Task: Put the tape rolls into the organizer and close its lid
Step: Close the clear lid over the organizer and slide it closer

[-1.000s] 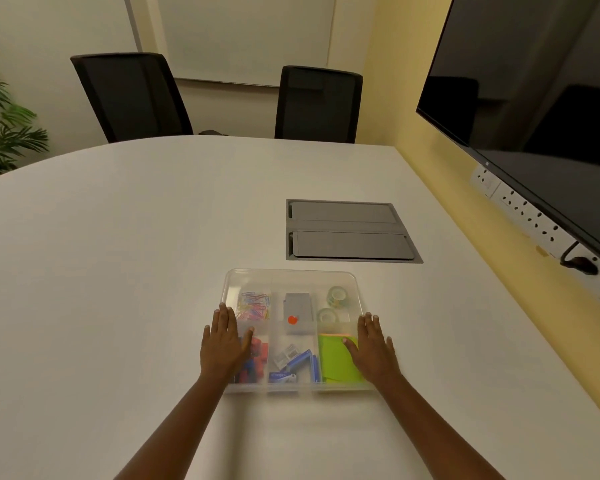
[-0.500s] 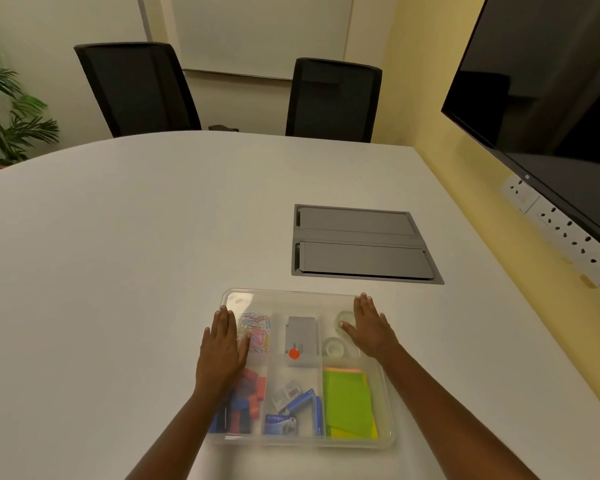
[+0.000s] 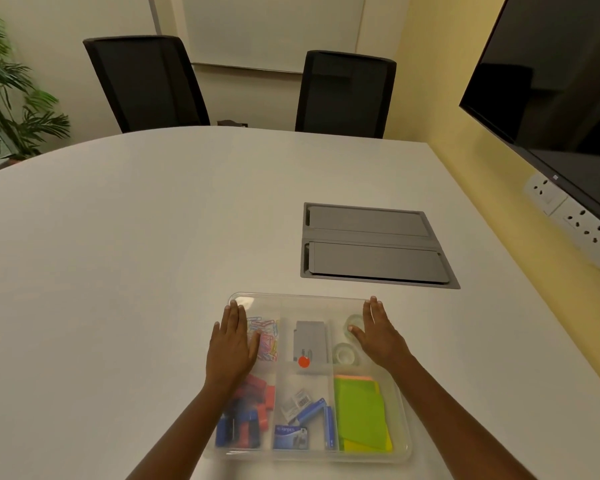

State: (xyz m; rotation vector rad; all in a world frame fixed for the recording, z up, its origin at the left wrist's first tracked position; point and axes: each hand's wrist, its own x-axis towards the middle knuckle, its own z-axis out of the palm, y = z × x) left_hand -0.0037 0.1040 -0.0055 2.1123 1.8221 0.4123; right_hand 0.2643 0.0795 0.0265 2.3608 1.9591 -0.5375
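A clear plastic organizer (image 3: 302, 297) lies on the white table in front of me with its transparent lid down over the compartments. Two clear tape rolls sit in the far right compartment, one (image 3: 354, 322) partly behind my fingers, the other (image 3: 345, 354) nearer me. My left hand (image 3: 232, 344) lies flat on the lid over the far left part, fingers spread. My right hand (image 3: 378, 336) lies flat on the lid at the far right, fingers together. Neither hand grips anything.
Other compartments hold coloured paper clips (image 3: 265, 336), a grey stapler (image 3: 309, 341), red and blue clips (image 3: 252, 407), staple boxes (image 3: 291, 436) and green sticky notes (image 3: 361, 414). A grey cable hatch (image 3: 371, 245) is set in the table beyond. Two black chairs (image 3: 343, 91) and a wall screen (image 3: 551, 81) stand around.
Both hands slid from the near part of the lid to its far part, the right first, then the left. The camera tilted down, so the organizer looks nearer.
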